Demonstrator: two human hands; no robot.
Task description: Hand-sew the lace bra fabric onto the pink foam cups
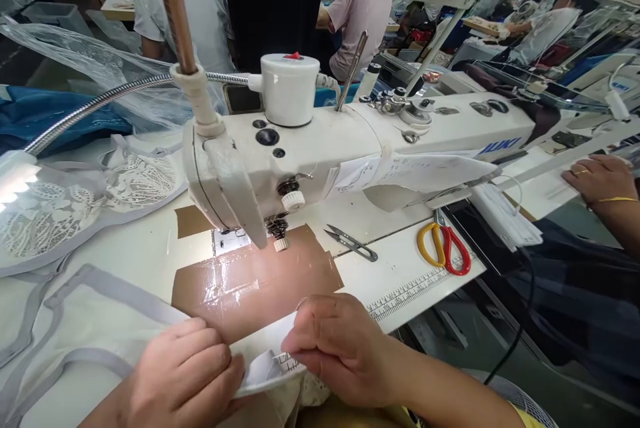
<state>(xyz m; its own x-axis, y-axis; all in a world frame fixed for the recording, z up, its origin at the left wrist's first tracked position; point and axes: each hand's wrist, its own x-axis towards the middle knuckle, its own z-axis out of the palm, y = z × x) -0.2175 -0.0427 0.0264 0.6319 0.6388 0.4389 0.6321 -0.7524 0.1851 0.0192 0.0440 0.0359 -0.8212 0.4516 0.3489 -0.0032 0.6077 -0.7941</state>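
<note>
At the table's front edge, my left hand (187, 368) is closed over the grey-edged fabric of a bra (263, 368). A light grey folded end of it shows just right of the fingers. My right hand (345, 348) is closed in a pinch above the ruler marks; its fingers hide most of what they hold, and a thin curved edge shows at the fingertips. Some lace (314, 391) hangs below it, over the lap. Ahead of both hands stands a white sewing machine (340, 141), its needle area over brown taped card (260, 281).
Thread snips (353, 243) and red-and-yellow-handled scissors (444, 248) lie right of the card, near a printed ruler (410, 291). Lace bra cups (140, 181) spread at left under a lit lamp (17, 178). A co-worker's hand (603, 178) rests at right. Other people sit behind.
</note>
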